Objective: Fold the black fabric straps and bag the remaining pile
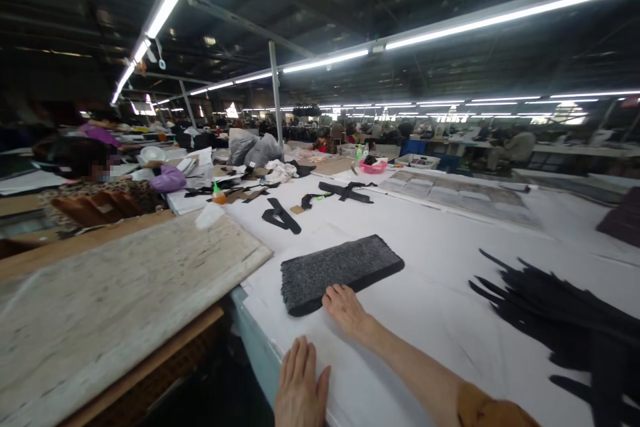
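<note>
A long stack of dark grey, felt-like cut pieces (340, 267) lies on the white-covered table (420, 320), its left end ragged and stepped. My right hand (347, 313) rests at the stack's near long side, fingertips touching it and the palm facing down. Closer to me, my left hand (300, 380) lies flat near the table's edge, fingers stretched and thumb apart, holding nothing. It is apart from the stack. Beyond the stack are black strips (283, 215) and a further crossed group of black strips (345, 191).
Many black strips (560, 320) are heaped at right. A worn pale board (125, 293) sits at left, with a person (75, 173) behind it. Farther back are an orange glue bottle (219, 196), a pink basket (373, 165), grey plastic bags (255, 149) and a metal post (276, 93).
</note>
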{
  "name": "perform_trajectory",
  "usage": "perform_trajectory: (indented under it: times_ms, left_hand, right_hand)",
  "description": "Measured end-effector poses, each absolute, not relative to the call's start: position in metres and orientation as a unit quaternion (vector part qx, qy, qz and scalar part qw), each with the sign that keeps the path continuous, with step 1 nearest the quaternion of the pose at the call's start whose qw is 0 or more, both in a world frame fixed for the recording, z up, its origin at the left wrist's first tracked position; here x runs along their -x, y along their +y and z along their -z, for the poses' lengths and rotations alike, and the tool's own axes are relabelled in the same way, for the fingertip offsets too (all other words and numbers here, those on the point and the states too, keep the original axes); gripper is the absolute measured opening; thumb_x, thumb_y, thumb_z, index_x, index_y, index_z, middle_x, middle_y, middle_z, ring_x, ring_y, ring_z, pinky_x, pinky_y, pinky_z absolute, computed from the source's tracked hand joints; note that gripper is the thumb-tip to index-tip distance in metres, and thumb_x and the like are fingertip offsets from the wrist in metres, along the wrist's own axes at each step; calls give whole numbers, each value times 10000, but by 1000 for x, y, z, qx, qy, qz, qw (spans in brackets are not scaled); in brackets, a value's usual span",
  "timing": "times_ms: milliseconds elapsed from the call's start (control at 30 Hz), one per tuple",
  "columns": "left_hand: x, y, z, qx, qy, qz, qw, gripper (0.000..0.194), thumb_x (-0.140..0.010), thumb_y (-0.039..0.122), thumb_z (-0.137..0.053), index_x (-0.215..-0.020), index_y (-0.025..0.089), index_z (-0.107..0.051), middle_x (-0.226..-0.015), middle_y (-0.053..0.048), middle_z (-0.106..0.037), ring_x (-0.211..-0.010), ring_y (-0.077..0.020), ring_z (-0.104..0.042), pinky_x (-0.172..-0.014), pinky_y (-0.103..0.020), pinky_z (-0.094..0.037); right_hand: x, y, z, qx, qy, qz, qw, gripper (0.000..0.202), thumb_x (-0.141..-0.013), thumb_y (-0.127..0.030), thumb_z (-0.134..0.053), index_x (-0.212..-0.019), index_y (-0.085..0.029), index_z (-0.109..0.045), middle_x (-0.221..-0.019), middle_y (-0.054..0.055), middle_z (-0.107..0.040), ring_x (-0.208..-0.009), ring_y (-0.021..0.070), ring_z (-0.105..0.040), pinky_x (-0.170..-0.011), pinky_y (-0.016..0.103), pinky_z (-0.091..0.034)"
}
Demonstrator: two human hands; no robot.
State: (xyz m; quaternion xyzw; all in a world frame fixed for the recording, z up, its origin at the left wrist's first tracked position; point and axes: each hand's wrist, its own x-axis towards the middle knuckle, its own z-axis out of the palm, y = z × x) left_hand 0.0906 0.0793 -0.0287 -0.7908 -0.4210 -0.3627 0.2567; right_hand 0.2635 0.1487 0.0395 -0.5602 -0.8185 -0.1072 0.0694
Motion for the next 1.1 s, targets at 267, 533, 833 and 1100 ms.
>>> perform_trajectory:
  times_ms: [267,533,833,1100]
  left_hand:
    - [-88,81,26,795,-407,327,309,301,-863,309,-442,-1008,109,-614,-1040,-152,-681,-974,-267,-635,-772,-383,-560]
    - [-87,80,25,796,-418,322,297,299,-850,297,-452,-1036,127,-613,-1064,-117,-681,-998,-243,-629,-797,-360,-551]
    - [-86,80,30,795,-406,311,325,336,-861,337,-468,-1055,99,-605,-1069,-141,-677,-999,-246,-629,-813,-353,-536]
    - [-75,86,24,812,-394,312,297,294,-889,325,-447,-990,115,-627,-975,-122,-700,-901,-217,-656,-741,-305,-546]
  right_hand:
    - [-246,162,-79,645,-747,89,134,222,-907,-118,-385,-887,-193,-593,-905,30,-608,-862,155,-557,-685,251,-413]
    - [-211,125,-48,531,-839,74,95,104,-817,-110,-503,-890,-149,-566,-895,81,-576,-876,216,-535,-731,337,-439]
    - [-242,121,-55,563,-813,11,144,179,-772,-39,-515,-831,-187,-597,-861,23,-615,-814,173,-567,-656,249,-420]
    - [-370,166,-74,727,-594,-85,335,254,-847,-155,-431,-1008,-224,-613,-1069,45,-593,-1013,195,-533,-894,312,-394]
